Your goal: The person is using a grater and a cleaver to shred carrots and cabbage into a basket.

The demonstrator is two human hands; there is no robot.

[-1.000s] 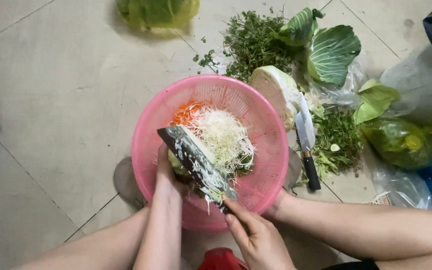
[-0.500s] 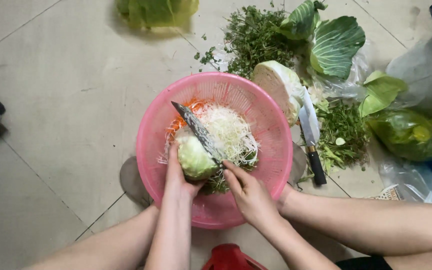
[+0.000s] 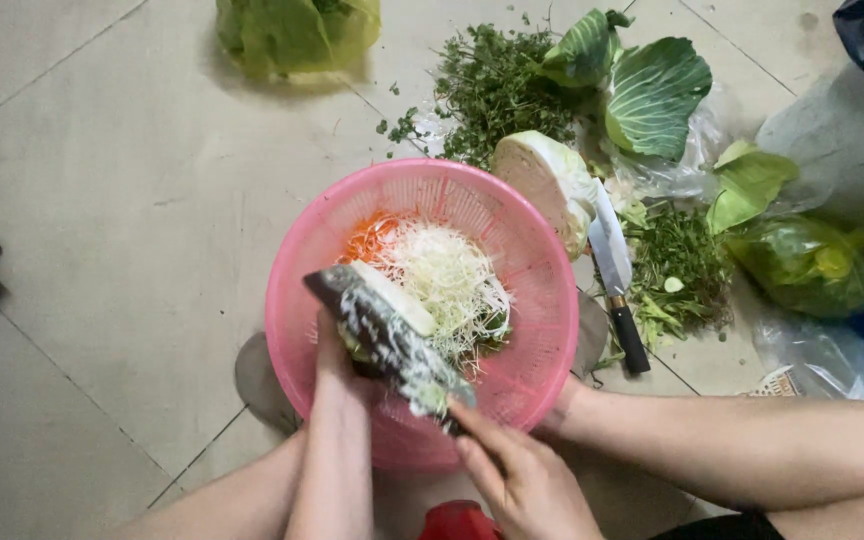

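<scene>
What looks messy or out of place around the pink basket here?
Loose herb bits are scattered on the floor tiles beyond the pink basket. The knife lies half on the greens beside the cut cabbage, blade exposed.

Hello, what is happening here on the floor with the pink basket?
A person sits over a pink basket on the tiled floor. The left hand presses a piece of cabbage against a long dark grater, which the right hand holds at its lower end. White cabbage shreds and some orange carrot shreds lie in the basket. Beside it are a cut cabbage half, a knife, green herbs and loose cabbage leaves.
</scene>
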